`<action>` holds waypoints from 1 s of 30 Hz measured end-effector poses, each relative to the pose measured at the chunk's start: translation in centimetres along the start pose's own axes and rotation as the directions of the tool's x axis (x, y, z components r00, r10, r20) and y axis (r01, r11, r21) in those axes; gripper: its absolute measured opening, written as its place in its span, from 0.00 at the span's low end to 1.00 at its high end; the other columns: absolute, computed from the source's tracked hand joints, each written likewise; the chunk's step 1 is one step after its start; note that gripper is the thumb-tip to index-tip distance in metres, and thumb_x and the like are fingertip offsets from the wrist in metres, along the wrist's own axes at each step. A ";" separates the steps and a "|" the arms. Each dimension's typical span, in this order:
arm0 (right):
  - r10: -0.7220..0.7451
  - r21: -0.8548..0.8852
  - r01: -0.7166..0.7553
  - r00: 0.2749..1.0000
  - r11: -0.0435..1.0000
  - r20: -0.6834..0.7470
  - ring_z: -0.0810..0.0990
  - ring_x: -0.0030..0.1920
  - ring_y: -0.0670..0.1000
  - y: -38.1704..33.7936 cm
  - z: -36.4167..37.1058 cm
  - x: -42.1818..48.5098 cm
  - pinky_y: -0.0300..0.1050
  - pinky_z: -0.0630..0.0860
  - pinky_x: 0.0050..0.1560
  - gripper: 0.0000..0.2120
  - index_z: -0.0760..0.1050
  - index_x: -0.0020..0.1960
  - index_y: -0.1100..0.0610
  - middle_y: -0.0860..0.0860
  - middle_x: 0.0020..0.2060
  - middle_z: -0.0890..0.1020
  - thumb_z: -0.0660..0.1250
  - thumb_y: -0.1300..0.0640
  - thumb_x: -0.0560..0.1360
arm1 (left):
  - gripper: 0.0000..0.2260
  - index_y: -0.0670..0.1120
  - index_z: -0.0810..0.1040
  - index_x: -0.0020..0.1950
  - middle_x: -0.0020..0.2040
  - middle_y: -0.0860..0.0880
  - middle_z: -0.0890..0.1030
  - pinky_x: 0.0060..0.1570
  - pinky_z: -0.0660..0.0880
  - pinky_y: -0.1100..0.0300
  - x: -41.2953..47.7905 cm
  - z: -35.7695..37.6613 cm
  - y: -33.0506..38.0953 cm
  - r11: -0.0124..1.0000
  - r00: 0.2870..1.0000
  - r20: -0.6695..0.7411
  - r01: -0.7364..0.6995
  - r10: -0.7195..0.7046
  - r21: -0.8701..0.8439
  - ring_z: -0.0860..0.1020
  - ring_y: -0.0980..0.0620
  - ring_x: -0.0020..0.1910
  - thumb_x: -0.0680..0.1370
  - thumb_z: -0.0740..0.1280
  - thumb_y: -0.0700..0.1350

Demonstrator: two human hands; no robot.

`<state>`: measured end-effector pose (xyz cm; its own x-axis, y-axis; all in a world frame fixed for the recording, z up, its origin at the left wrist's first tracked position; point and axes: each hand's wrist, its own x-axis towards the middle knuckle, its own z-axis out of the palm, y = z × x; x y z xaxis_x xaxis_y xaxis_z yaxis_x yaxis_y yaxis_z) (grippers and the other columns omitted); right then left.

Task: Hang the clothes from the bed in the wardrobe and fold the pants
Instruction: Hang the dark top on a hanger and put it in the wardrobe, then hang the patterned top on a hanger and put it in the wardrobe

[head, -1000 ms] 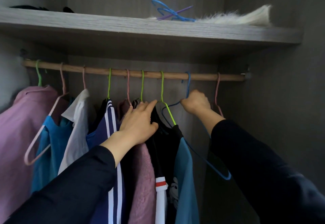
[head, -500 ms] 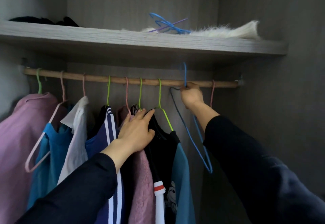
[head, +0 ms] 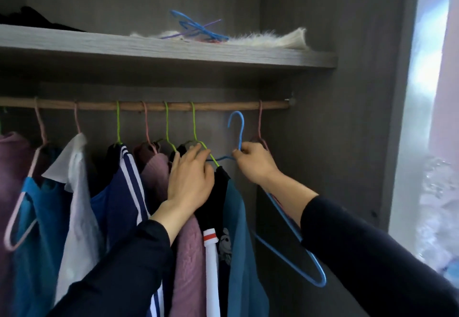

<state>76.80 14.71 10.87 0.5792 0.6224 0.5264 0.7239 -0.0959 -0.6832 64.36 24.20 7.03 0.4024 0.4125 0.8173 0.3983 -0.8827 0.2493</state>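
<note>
Pinches with the right hand point(head: 257, 165) the neck of an empty blue coated-wire clothes hanger point(head: 240, 135), fingers and thumb curled round the wire right under its hook. Holds it upright, hook clear of the long wooden wardrobe rod point(head: 223, 105) and just below it, straight above the knuckles, lower bar hanging down under the right forearm. Just beyond that hand, toward the wardrobe wall, a thin pink wire hanger point(head: 260, 122) hooked on the rod.

Rests the left hand point(head: 191, 182) flat against the hanging clothes, fingers nearly straight, gripping nothing, fingertips touching the sloping arm of a lime-green wire hanger point(head: 194, 127) carrying a black printed garment point(head: 219, 192) at the palm's right edge. Between the two hands, the blue hanger's shoulder meeting the green wire.

Beneath the left wrist, a mauve fleecy garment point(head: 188, 254). Further left of it, a navy top with white stripes point(head: 119, 192) and a white shirt point(head: 77, 204).

High above both hands, a grey wood-grain shelf point(head: 173, 48) with a tangle of blue wire hangers point(head: 196, 27) on a white furry mat point(head: 273, 39).
</note>
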 end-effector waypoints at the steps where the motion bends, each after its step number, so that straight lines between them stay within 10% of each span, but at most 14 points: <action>1: 0.005 0.007 -0.005 1.000 1.000 -0.013 0.77 0.37 0.51 0.2 -0.5 -1.2 0.42 0.66 0.31 0.08 0.79 0.45 0.52 0.49 0.36 0.79 0.62 0.53 0.78 | 0.19 0.45 0.72 0.70 0.73 0.45 0.68 0.74 0.49 0.51 -0.5 0.3 0.7 1.000 1.000 0.003 -0.011 0.012 -0.028 0.62 0.49 0.74 0.79 0.59 0.42; 20: 0.224 -0.049 -0.225 0.974 0.973 -0.025 0.75 0.26 0.47 8.2 -23.5 -32.4 0.38 0.70 0.23 0.06 0.78 0.47 0.60 0.49 0.29 0.79 0.63 0.60 0.80 | 0.19 0.41 0.71 0.69 0.69 0.44 0.72 0.71 0.59 0.57 -21.8 4.9 20.2 0.801 0.985 0.151 0.021 0.087 -0.599 0.64 0.47 0.71 0.78 0.56 0.36; 30: 0.542 -0.117 -0.558 0.828 0.821 -0.141 0.72 0.26 0.48 15.6 -41.2 -55.1 0.41 0.67 0.27 0.09 0.79 0.46 0.66 0.53 0.29 0.78 0.67 0.59 0.77 | 0.18 0.42 0.71 0.68 0.66 0.45 0.73 0.65 0.63 0.57 -37.3 5.8 43.7 0.762 0.874 0.375 0.008 0.309 -0.647 0.65 0.49 0.67 0.79 0.58 0.38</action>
<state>71.61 -53.10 -7.90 0.9254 0.3536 0.1368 0.3152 -0.5172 -0.7957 71.53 -28.41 -15.54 0.7841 0.1718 0.5964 -0.2265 -0.8155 0.5327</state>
